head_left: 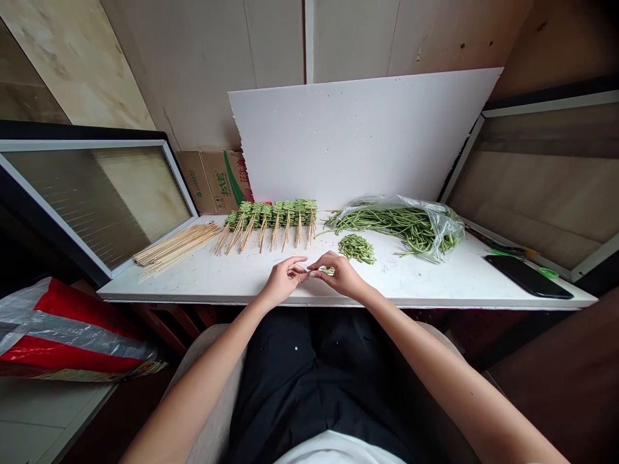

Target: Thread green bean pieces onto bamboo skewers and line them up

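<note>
Just above the table's front edge, my left hand (284,281) and my right hand (340,276) meet at the fingertips. Short green bean pieces (328,270) show under the curled fingers of my right hand, which closes on them. My left thumb and fingers are pinched together; what lies between them is too small to make out. A small heap of cut bean pieces (356,248) sits just beyond my right hand. Farther back, bundles of skewered beans (273,216) stand stacked in a row, their bare stick ends pointing towards me.
Loose bamboo skewers (176,246) lie at the left. Long green beans spill from a clear plastic bag (447,225) at the back right. A black phone (528,276) and scissors (503,242) lie far right. A white board (367,135) and cardboard box (213,180) stand behind the table (222,283).
</note>
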{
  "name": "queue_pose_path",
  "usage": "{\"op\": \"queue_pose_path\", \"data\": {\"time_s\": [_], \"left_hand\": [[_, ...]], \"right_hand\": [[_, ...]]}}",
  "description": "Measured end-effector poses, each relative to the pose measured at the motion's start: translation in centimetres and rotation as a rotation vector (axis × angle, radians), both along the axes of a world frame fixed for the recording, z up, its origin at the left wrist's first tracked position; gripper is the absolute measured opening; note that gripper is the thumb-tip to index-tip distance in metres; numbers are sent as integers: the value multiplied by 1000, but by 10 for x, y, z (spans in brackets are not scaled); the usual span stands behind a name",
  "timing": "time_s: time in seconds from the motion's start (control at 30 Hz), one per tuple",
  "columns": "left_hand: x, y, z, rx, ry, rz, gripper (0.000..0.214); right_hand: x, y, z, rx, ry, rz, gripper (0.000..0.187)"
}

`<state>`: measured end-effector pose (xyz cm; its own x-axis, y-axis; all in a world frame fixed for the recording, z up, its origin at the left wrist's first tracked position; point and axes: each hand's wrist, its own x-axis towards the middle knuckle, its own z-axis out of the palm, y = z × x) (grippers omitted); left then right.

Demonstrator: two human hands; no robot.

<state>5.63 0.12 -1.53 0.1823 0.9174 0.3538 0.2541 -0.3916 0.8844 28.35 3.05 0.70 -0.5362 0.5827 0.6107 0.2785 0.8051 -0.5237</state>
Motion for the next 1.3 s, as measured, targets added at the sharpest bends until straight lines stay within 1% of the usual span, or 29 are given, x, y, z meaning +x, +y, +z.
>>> {"op": "queue_pose_path", "data": {"time_s": [0.07, 0.13, 0.23, 0.4, 0.57, 0.63, 0.7, 0.8, 0.9, 0.93, 1.0, 1.03, 1.07, 1.1, 1.23, 1.3], "left_hand": [[-1, 1, -1, 4, 27, 10, 47], [-4, 3, -1, 15, 81, 44, 35], [-8, 6, -1, 80, 162, 91, 18], [-9, 4, 2, 197, 223, 91, 13], [-3, -2, 5, 253, 264, 64, 14], [0, -4, 6, 256, 280, 54, 15], [3, -7, 8, 258, 284, 39, 16], [7, -10, 11, 266, 235, 29, 19], [7, -11, 13, 277, 153, -2, 21], [6, -10, 14, 279, 121, -18, 22], [4, -7, 13, 276, 52, -34, 22], [3, -6, 13, 266, 22, -33, 22], [1, -4, 12, 249, 0, -28, 22], [0, -3, 12, 229, -11, -19, 23], [-5, 0, 9, 197, 58, 37, 28], [-5, 1, 7, 203, 122, 66, 26]], "right_hand": [[-4, -1, -2, 127, 32, -44, 20], [-4, 1, -3, 217, 58, -102, 18], [0, 3, -3, 265, 42, -137, 16], [-4, -4, -3, 340, -109, -118, 19], [-12, -12, -6, 416, -168, -185, 19], [-13, -12, -8, 399, -139, -194, 21], [-15, -12, -12, 326, -35, -182, 24], [-19, -13, -16, 108, 181, -158, 22], [-24, -12, -19, -128, 322, -132, 12], [-24, -10, -20, -202, 365, -116, 11], [-21, -3, -20, -333, 443, -85, 18], [-17, 2, -20, -373, 465, -84, 22], [-12, 7, -20, -381, 467, -103, 25], [-6, 13, -20, -353, 444, -143, 28], [20, 34, -26, -79, 227, -400, 37], [29, 41, -34, -10, 129, -472, 41]]}}
